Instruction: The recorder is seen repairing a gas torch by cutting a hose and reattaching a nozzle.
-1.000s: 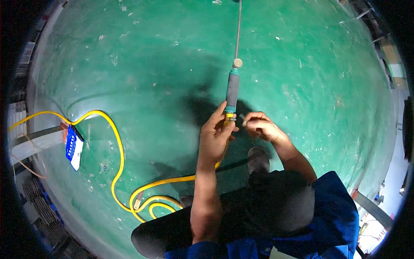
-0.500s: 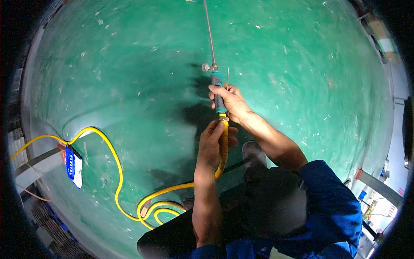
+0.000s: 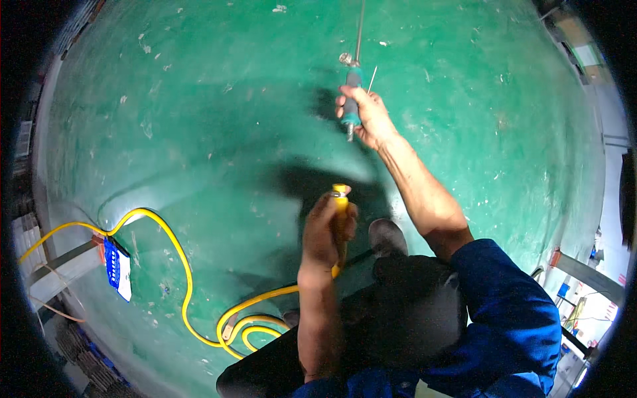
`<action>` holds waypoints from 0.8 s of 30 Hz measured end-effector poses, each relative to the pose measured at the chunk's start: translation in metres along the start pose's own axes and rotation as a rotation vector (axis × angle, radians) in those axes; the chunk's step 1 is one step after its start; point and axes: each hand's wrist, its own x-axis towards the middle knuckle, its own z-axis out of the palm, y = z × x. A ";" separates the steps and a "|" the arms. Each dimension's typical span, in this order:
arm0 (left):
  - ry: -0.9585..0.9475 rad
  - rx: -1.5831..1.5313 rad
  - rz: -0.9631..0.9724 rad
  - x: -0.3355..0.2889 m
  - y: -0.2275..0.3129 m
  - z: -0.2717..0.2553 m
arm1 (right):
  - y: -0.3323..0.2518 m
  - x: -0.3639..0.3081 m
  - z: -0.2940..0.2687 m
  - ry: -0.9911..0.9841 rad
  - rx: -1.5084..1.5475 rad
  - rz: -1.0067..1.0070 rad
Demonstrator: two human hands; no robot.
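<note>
My right hand [image 3: 368, 113], out ahead of me, is closed around the teal and grey handle of a spray wand [image 3: 352, 83]. A long thin metal tube runs from the wand's far end, where a small round metal fitting [image 3: 346, 58] sits. A bare metal stub shows at its near end. From the same hand sticks a thin metal rod [image 3: 373, 76], its lower part hidden in the fingers. Closer to me, my left hand [image 3: 323, 229] grips the end of a yellow hose [image 3: 340, 199] with a metal clamp [image 3: 340, 194] on it. Wand and hose are apart.
The yellow hose loops over the green floor [image 3: 219, 152] at lower left and runs off left. A blue and white packet [image 3: 118, 268] lies by a metal leg [image 3: 63, 265] there. Another metal leg [image 3: 587, 277] stands at right. My shoe [image 3: 387, 237] is below the hands.
The yellow hose has come off the wand's near end. My right hand has moved forward with the wand, while my left hand stays low with the hose end.
</note>
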 end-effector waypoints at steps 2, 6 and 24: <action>-0.036 -0.059 0.115 -0.002 0.017 0.001 | 0.012 -0.012 0.007 -0.034 0.032 -0.009; -0.189 0.251 0.441 0.005 0.026 0.024 | 0.030 -0.016 -0.025 -0.017 0.019 0.036; 0.125 0.516 0.737 -0.021 0.042 0.070 | 0.040 -0.050 -0.091 0.189 -1.598 0.074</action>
